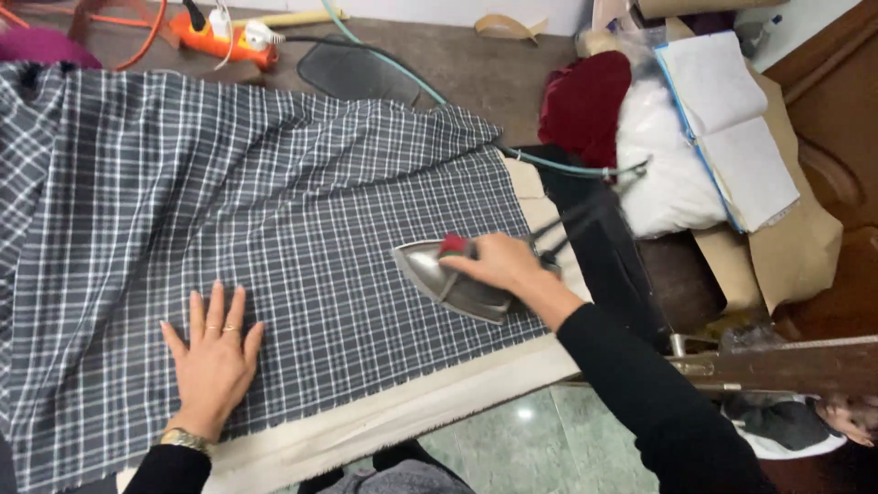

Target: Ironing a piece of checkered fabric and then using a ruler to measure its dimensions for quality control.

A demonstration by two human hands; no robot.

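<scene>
Iron (453, 279) in our right hand (498, 263), checked cloth (274, 210) spread under both hands.

We grip the iron's handle with our right hand, fingers closed round it; its metal sole lies on the cloth's right part, near the edge, tip pointing left. Our left hand (213, 352) rests open and flat on the cloth, fingers spread, well apart from the iron and nearer the board's pale front edge (366, 423). A teal cord (549, 165) runs to the iron from behind; an open notebook (732, 128) lies far right.

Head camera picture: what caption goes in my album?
Right hand irons grey checked cloth with iron; left hand presses it flat.
</scene>
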